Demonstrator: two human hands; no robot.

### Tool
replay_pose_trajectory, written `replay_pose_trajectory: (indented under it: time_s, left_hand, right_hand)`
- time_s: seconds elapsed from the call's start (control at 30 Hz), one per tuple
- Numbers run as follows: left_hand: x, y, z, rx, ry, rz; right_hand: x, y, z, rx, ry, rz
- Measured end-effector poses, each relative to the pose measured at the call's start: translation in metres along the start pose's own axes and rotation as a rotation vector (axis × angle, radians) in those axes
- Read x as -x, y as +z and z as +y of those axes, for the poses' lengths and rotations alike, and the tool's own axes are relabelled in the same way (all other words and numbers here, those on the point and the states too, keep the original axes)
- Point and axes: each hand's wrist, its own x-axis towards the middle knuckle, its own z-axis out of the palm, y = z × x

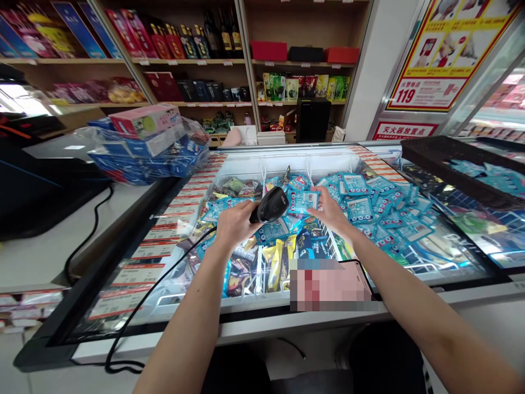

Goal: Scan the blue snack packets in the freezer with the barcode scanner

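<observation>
A black corded barcode scanner [271, 204] is gripped in my left hand [235, 224], its head turned toward a small blue packet [301, 201]. Fingers of my right hand [328, 209] pinch that packet by its right edge, with its printed side facing up. Many similar blue packets [385, 208] lie in a loose heap on the freezer's glass top to the right. More of them spread on the glass under the scanner and to its left. Beneath the glass, yellow-wrapped ice creams [279, 260] and other packs sit in white wire baskets.
At the near edge of the freezer [254, 326] lies a phone [356, 279], partly blurred out. Plastic-wrapped boxes [147, 142] stand at the left. A dark tray [463, 169] with blue packets rests at the right. The scanner's cable [158, 282] runs down across the left side.
</observation>
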Motion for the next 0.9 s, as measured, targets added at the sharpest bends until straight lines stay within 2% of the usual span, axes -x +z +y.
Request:
replay_pose_trajectory:
  time_s: [0.23, 0.5, 0.73, 0.9]
  left_hand:
    - [-0.002, -0.004, 0.014, 0.125, 0.077, 0.042]
    - [-0.002, -0.004, 0.027, 0.15, 0.089, 0.005]
    - [-0.004, -0.002, 0.032, 0.157, 0.131, 0.019]
    - [-0.004, -0.002, 0.034, 0.159, 0.148, 0.023]
  right_hand:
    - [-0.01, 0.012, 0.02, -0.197, 0.074, 0.141]
    - [-0.012, 0.019, 0.027, -0.298, 0.103, 0.105]
    - [-0.012, 0.02, 0.026, -0.242, 0.093, 0.142]
    - [-0.013, 0.02, 0.027, -0.321, 0.086, 0.147]
